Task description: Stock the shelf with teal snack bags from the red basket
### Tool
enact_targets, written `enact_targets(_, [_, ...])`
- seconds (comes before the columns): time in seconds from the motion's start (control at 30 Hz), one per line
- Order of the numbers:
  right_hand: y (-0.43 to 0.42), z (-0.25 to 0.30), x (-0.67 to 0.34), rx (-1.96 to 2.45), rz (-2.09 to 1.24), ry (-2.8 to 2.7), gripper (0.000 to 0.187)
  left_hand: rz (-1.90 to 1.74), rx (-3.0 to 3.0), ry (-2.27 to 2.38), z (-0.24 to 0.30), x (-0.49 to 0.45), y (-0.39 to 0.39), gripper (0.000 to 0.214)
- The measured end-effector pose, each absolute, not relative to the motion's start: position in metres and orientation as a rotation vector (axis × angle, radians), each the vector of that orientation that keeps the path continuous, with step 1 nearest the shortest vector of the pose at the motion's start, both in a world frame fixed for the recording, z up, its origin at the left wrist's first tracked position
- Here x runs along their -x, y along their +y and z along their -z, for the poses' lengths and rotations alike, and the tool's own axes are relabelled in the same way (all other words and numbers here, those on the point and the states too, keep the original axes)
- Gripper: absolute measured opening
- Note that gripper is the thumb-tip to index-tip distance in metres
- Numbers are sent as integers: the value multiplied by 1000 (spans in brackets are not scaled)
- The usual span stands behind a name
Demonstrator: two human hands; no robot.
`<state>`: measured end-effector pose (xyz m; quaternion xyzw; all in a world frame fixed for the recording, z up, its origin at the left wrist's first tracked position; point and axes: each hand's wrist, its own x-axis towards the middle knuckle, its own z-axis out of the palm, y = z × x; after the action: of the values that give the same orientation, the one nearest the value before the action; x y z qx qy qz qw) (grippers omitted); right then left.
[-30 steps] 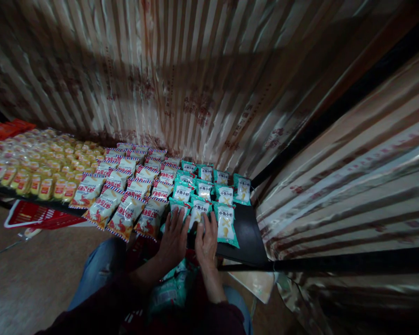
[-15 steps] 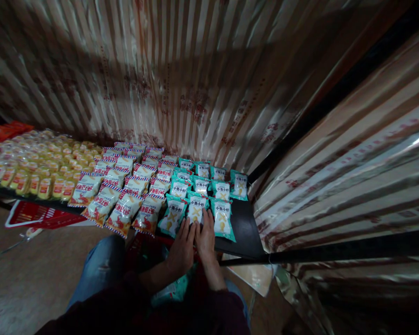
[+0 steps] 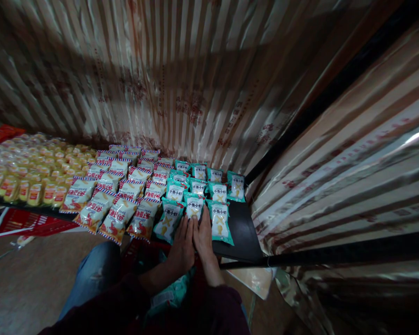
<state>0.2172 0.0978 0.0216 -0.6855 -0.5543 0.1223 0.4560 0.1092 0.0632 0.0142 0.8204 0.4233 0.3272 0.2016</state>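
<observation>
Both hands lie flat, open and side by side, touching each other, at the front edge of the bench point(image 3: 242, 232). The left hand point(image 3: 183, 249) and right hand point(image 3: 203, 237) rest their fingertips on the lower end of the middle teal packet point(image 3: 193, 209) of the front row and grip nothing. Laid so far: teal rows point(image 3: 209, 186), striped red packets point(image 3: 118, 216) and yellow packets point(image 3: 28, 179). Remaining: a bare strip at the right front, and spare packets point(image 3: 169, 293) in the lap

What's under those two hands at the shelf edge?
A teal snack packet lies under the left hand and right hand; its lower part and the black shelf beneath are covered.
</observation>
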Motion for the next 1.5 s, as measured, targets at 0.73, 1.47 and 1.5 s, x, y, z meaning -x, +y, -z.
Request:
enact_targets(0.73, [111, -34, -222, 1716, -265, -1376, 63, -998, -2107, 1221, -2, -122, 86, 69])
enact_targets(1.47, [68, -59, -271, 1671, 17, -1213, 55, -967, -2281, 993, -32, -130, 50, 69])
enact_targets(1.5, [69, -56, -284, 1701, -7, -1158, 59, -940, -2266, 980, -36, -135, 47, 67])
